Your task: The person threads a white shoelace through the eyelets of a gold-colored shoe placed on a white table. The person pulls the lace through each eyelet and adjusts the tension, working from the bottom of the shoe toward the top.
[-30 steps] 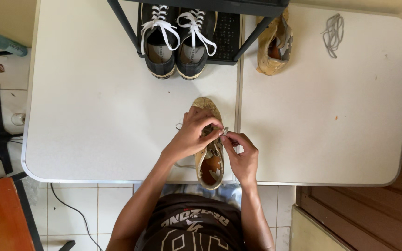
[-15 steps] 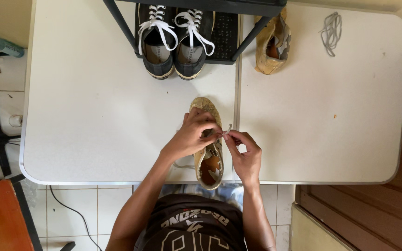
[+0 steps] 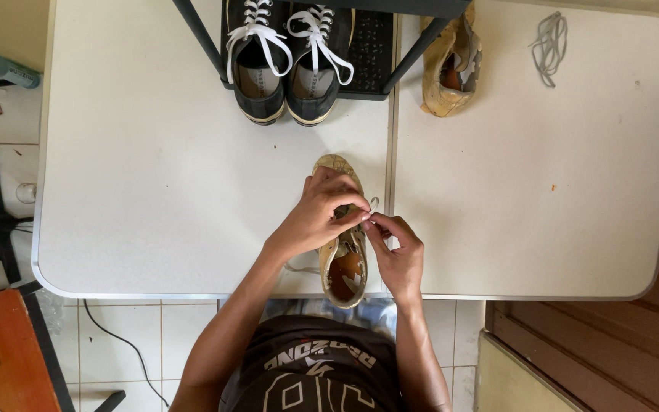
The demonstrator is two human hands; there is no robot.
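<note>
Tan shoe [image 3: 342, 259] sits at the near edge of the white table [image 3: 154, 191], toe pointing toward the far edge, heel opening just at the near rim, right beside the seam down the table's middle. Left hand [image 3: 316, 217] lies over the front half of the shoe, fingers curled, thumb and forefinger pinched on the lace [image 3: 374, 203] at the eyelets. Right hand [image 3: 398, 255] rests against the shoe's right side, fingertips also pinched on that same lace end; the two hands' fingertips meet, touching, above the tongue. A thin loop of lace pokes up just past the fingertips. More lace trails out on the table to the left of the shoe near the near edge.

Far edge, middle: a pair of black sneakers [image 3: 284, 65] with white laces, side by side on a black mat under a dark metal frame [image 3: 413, 57]. Just right of the frame leg, a second tan shoe [image 3: 451, 72], lying tilted, without a lace as far as visible. Far right corner: a loose grey lace [image 3: 549, 42] bundled up, well apart from everything else.
</note>
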